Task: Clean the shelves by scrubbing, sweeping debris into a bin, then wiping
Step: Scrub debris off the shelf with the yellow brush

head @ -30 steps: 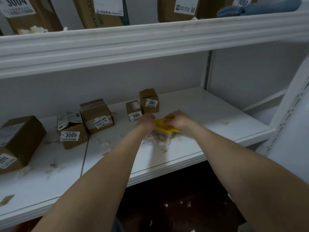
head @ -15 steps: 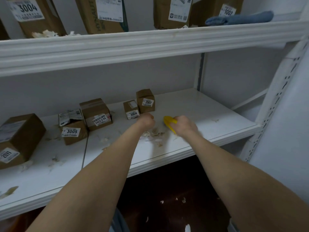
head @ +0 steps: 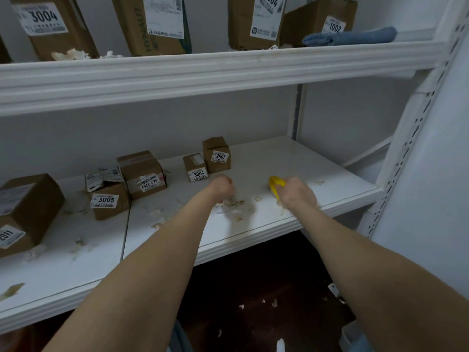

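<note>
Yellow brush (head: 276, 185) in right hand (head: 297, 194), bristles hidden.

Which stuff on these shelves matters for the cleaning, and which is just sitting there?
Job: yellow brush in right hand; debris scraps; lower shelf; blue cloth on upper shelf.
Sitting there: box 2007; box 3005.

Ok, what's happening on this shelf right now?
A person is cleaning a white metal shelf. Their right hand grips a yellow plastic brush on its surface; the left hand is curled in a fist over a pile of pale scraps. Small labelled cardboard boxes stand behind, and a folded blue cloth lies on the shelf above.
</note>
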